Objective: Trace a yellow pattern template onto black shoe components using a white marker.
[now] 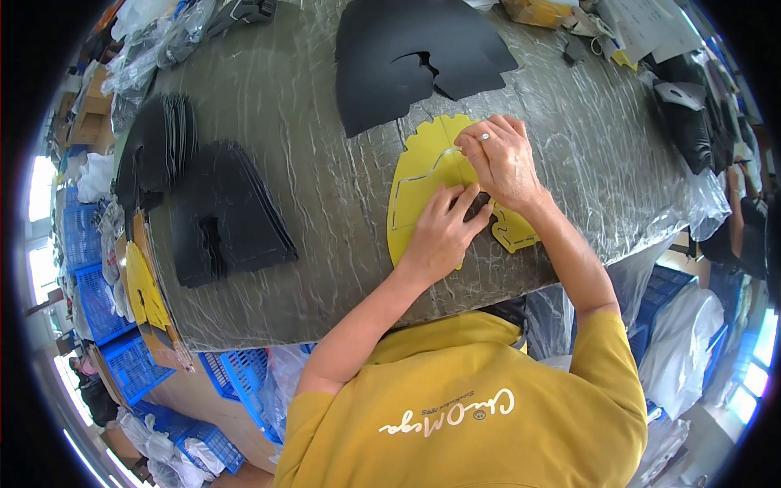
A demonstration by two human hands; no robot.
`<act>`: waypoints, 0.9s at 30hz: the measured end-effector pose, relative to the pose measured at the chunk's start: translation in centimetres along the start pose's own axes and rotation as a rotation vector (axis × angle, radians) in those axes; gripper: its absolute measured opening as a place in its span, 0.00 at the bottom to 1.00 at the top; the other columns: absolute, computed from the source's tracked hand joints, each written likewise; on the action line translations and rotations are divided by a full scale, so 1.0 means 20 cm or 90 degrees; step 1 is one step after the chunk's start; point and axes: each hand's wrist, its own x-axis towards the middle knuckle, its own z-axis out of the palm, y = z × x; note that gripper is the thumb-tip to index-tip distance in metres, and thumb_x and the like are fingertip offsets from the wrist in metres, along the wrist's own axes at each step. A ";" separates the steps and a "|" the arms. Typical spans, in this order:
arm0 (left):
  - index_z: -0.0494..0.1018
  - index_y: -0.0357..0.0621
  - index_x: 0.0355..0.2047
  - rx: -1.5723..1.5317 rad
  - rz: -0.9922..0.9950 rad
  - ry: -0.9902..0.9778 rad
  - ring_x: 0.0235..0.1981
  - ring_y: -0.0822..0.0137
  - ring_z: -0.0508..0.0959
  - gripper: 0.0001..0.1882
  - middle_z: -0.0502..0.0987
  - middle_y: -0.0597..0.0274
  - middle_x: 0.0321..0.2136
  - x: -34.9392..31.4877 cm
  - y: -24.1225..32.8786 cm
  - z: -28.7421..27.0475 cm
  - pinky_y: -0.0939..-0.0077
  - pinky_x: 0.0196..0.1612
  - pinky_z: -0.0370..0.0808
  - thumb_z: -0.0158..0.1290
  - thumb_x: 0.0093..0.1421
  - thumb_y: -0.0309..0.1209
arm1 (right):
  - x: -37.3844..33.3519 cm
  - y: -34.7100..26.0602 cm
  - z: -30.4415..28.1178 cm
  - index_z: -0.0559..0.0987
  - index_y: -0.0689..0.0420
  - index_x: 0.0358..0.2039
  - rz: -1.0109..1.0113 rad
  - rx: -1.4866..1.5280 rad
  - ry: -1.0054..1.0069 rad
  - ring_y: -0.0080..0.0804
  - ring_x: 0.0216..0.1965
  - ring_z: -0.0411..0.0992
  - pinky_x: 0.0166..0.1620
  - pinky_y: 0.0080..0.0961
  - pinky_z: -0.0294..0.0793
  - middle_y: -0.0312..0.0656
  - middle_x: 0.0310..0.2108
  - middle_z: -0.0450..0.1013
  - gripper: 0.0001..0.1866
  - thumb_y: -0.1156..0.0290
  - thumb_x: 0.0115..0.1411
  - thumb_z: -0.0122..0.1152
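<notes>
A yellow pattern template (419, 175) with a scalloped edge and narrow slots lies flat on the plastic-covered table (317, 163). My left hand (443, 232) rests on its lower middle, fingers spread and pressing down beside a dark opening. At the template's upper right, my right hand (500, 159) is closed in a pinch over the end of a long slot. A small bright spot shows between its fingers; what they hold is too small to make out. Just beyond lies a large black sheet piece (415, 49) with a curved cut-out.
Two stacks of black cut pieces, one fanned (163, 142) and one lower (228, 215), sit at the left. Another yellow template (144, 285) hangs by the left edge. Blue crates (138, 366) stand below. Papers (647, 28) and plastic-wrapped things crowd the far right.
</notes>
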 end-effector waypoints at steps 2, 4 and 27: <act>0.82 0.48 0.50 -0.003 0.003 -0.002 0.53 0.53 0.74 0.23 0.76 0.55 0.55 0.00 0.00 0.00 0.60 0.56 0.76 0.55 0.52 0.20 | -0.01 0.01 0.00 0.79 0.54 0.33 0.007 -0.044 0.031 0.34 0.35 0.75 0.54 0.37 0.67 0.32 0.30 0.78 0.07 0.71 0.70 0.56; 0.82 0.48 0.50 -0.005 0.005 -0.004 0.53 0.53 0.74 0.23 0.75 0.54 0.55 0.00 0.00 0.01 0.60 0.56 0.76 0.55 0.52 0.20 | -0.02 0.03 -0.01 0.79 0.54 0.33 0.018 -0.042 0.032 0.34 0.35 0.75 0.53 0.37 0.67 0.32 0.30 0.78 0.07 0.70 0.70 0.56; 0.80 0.46 0.50 0.006 0.014 -0.032 0.52 0.51 0.73 0.21 0.73 0.52 0.56 -0.01 -0.01 0.01 0.58 0.57 0.74 0.55 0.54 0.22 | -0.19 0.00 -0.11 0.81 0.54 0.31 0.043 -0.057 0.087 0.34 0.33 0.75 0.51 0.37 0.68 0.32 0.29 0.78 0.04 0.73 0.63 0.63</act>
